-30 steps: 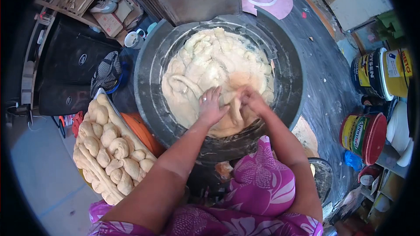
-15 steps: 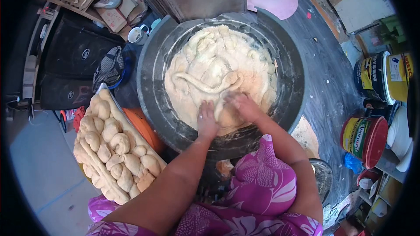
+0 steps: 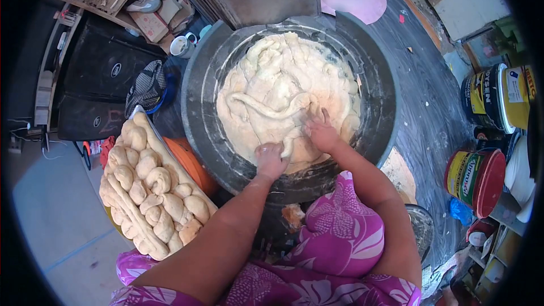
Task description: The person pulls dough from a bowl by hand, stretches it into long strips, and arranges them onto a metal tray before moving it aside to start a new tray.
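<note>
Evidently both hands are down in the wide dark basin (image 3: 381,90), over the near half of a pale, lumpy dough mass (image 3: 266,82) that spreads across most of its bottom. The left hand (image 3: 271,160) is narrow, its fingers curled, with a short dough roll (image 3: 288,146) poking out on its thumb side; I cannot tell whether the hand grips that roll or only rests against it. The right hand (image 3: 320,133) lies a little farther forward, one finger raised apart from the others, which dip to the dough; whether they pinch any of it, I cannot tell. Just beyond the hands, a long dough strand (image 3: 266,114) curves over the mass, its right end near the right hand's fingers.

Beside the basin on the left, shaped dough pieces (image 3: 164,207), some knotted and some rounded, crowd together next to something orange (image 3: 190,161). A white mug (image 3: 181,46) stands near the basin's far left rim, and well off to the right sit a red-lidded bucket (image 3: 488,186) and a yellow bucket (image 3: 517,99)
</note>
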`<control>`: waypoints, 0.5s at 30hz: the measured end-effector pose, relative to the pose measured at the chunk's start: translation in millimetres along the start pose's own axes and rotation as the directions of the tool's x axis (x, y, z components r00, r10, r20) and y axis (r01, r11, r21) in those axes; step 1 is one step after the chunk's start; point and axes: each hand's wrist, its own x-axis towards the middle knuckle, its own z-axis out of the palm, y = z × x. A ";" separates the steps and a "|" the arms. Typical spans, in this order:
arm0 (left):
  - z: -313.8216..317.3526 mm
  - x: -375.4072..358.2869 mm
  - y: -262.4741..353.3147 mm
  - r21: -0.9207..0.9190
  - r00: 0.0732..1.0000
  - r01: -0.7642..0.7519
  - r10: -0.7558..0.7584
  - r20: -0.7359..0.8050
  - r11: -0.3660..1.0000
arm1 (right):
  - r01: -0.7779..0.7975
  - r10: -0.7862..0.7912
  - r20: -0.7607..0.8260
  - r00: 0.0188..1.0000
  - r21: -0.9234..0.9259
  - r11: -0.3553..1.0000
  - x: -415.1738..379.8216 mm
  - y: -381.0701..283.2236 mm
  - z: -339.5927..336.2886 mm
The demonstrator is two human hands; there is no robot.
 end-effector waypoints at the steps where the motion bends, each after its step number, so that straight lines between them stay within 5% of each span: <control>1: 2.8 7.7 0.5 0.000 1.000 -0.001 0.001 0.003 1.000 | 0.049 -0.051 0.035 0.998 0.053 0.997 0.8 3.4 12.9; 2: 5.0 20.8 3.4 -0.416 0.981 0.167 -0.107 0.162 0.894 | 0.047 -0.049 0.037 0.998 0.055 0.997 -0.5 5.5 10.5; 3: 6.9 29.9 6.2 -0.718 0.929 0.354 -0.134 0.346 0.599 | -0.006 -0.009 0.086 0.996 0.172 0.985 -2.6 8.4 -0.5; 4: 7.6 34.9 8.4 -0.719 0.929 0.352 -0.131 0.346 0.599 | -0.064 0.025 0.138 0.990 0.281 0.958 -3.8 13.1 -13.2; 5: 8.0 40.0 10.0 -0.796 0.915 0.401 -0.163 0.368 0.453 | -0.067 0.029 0.136 0.990 0.278 0.958 -5.3 21.4 -29.3; 6: 9.8 43.6 9.9 -0.851 0.899 0.436 -0.191 0.395 0.293 | -0.262 0.171 0.334 0.927 0.252 0.932 -7.8 32.5 -46.0; 7: 17.9 43.3 5.5 -0.852 0.899 0.436 -0.190 0.395 0.291 | -0.442 0.296 0.515 0.804 0.187 0.877 -11.7 41.0 -52.7; 8: 33.8 41.1 -3.0 -0.634 0.927 0.356 -0.344 0.148 0.686 | -0.442 0.296 0.518 0.802 0.183 0.878 -16.3 48.4 -43.9; 9: 16.8 41.3 6.2 -0.241 0.925 0.315 -0.354 -0.142 0.918 | -0.500 0.390 0.466 0.795 0.136 0.855 -21.2 54.4 -32.6; 10: -2.1 38.5 15.7 -0.097 0.940 0.340 -0.340 0.020 0.935 | -0.558 0.480 0.407 0.778 0.095 0.824 -24.6 59.9 -20.7; 11: -1.8 35.9 19.9 -0.099 0.942 0.337 -0.336 0.025 0.936 | -0.563 0.484 0.410 0.773 0.092 0.821 -24.2 59.7 -22.0; 12: 0.8 29.4 24.2 0.043 0.990 0.008 -0.014 0.140 0.999 | -0.568 0.488 0.366 0.793 0.152 0.809 -20.9 55.7 -29.1; 13: 3.2 22.1 26.7 0.135 0.912 -0.337 0.288 0.292 0.932 | -0.568 0.493 0.322 0.809 0.211 0.795 -18.6 50.8 -34.7; 15: 8.0 21.8 21.8 0.027 0.861 -0.423 0.393 0.322 0.906 | -0.594 0.540 0.256 0.802 0.246 0.766 -15.7 46.9 -45.0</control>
